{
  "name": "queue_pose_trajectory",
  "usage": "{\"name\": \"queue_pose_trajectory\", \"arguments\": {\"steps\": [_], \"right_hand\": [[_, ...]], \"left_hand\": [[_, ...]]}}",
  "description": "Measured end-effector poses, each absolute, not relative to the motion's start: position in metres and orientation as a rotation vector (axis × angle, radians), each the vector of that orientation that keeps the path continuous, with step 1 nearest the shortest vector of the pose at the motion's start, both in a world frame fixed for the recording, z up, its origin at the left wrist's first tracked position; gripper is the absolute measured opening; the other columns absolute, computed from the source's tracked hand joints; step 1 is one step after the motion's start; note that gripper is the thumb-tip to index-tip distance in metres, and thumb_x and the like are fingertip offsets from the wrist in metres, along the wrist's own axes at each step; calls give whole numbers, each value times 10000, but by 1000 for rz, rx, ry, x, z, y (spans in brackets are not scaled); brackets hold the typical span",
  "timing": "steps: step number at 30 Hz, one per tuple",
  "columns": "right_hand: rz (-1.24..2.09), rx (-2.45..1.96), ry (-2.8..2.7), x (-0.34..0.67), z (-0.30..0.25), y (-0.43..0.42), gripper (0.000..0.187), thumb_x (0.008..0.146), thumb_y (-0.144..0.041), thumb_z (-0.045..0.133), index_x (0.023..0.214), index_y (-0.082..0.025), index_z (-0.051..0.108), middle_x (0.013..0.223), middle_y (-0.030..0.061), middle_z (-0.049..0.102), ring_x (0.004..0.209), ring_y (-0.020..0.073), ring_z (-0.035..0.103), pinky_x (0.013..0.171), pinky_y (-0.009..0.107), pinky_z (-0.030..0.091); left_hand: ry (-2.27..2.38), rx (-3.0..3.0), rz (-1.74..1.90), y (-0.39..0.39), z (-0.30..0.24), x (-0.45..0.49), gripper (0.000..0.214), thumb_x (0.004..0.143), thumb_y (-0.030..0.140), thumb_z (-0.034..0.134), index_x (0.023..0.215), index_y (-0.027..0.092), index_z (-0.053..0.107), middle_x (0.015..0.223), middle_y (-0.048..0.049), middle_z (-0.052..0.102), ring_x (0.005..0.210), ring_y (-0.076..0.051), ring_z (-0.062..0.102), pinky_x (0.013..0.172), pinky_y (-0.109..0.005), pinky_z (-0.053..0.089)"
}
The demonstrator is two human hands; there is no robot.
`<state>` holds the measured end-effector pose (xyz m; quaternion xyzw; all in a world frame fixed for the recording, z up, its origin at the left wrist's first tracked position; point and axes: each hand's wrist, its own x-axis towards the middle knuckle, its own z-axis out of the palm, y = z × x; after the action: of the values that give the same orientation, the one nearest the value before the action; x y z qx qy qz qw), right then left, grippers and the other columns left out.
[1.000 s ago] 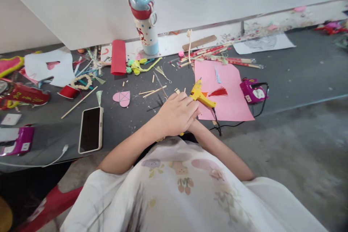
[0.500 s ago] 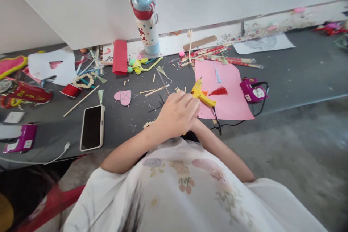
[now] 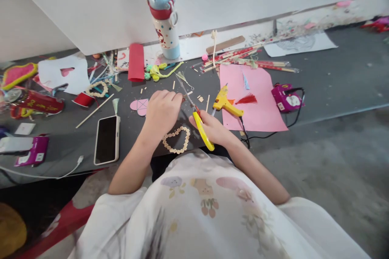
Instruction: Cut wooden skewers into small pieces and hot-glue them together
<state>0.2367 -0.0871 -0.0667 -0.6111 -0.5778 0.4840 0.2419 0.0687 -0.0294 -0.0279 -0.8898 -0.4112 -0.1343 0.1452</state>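
Note:
My right hand [image 3: 209,126] is closed around a pair of scissors [image 3: 201,132] with yellow handles, whose blades point up and left toward the back of the table. Beside the blades, my left hand [image 3: 164,109] is closed, knuckles up; a tiny reddish-brown bit shows at its fingertips, too small to name. On the table below and between my hands lies a heart-shaped ring [image 3: 175,151] of small wooden pieces. A pink paper heart [image 3: 140,107] with drawn lines is partly covered by my left hand. Short cut stick pieces [image 3: 200,98] lie beyond the scissors.
A yellow glue gun [image 3: 226,103] rests on pink paper [image 3: 258,117], its cord running to a purple power block [image 3: 287,99]. A phone [image 3: 107,139] lies at left. Behind stand a bottle [image 3: 165,28] and a red paper piece [image 3: 136,62]. Bundled sticks [image 3: 237,54] lie at the back.
My hands were clasped together over the scissors; now they are apart, left hand to the left, right hand on the yellow handles. The wooden heart ring has come into fuller view.

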Motion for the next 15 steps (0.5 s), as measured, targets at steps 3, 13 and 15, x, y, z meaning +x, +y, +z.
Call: {"name": "queue_pose_trajectory", "arguments": {"steps": [3, 13, 15], "right_hand": [[1276, -1691, -1674, 240, -63, -89, 451, 822, -653, 422, 810, -203, 390, 786, 13, 574, 698, 153, 525, 621, 258, 371], [1244, -1631, -1884, 239, -64, -97, 376, 820, -542, 493, 865, -222, 300, 827, 41, 597, 739, 200, 580, 630, 276, 394], [1234, -1624, -1892, 238, -64, -98, 374, 817, -534, 497, 872, -222, 299, 831, 45, 593, 747, 207, 583, 632, 282, 396]], "left_hand": [[-1168, -2550, -325, -31, -27, 66, 235, 909, 172, 413, 872, 157, 645, 660, -50, 604, 656, -200, 565, 603, -323, 374], [-1191, -2788, -425, -35, -21, 50, 255, 890, 174, 427, 933, 171, 678, 765, -53, 684, 755, -189, 634, 629, -279, 432], [-1187, -2846, -408, -35, -18, 46, 255, 880, 163, 425, 939, 166, 672, 838, -63, 701, 809, -196, 643, 655, -281, 452]]}}
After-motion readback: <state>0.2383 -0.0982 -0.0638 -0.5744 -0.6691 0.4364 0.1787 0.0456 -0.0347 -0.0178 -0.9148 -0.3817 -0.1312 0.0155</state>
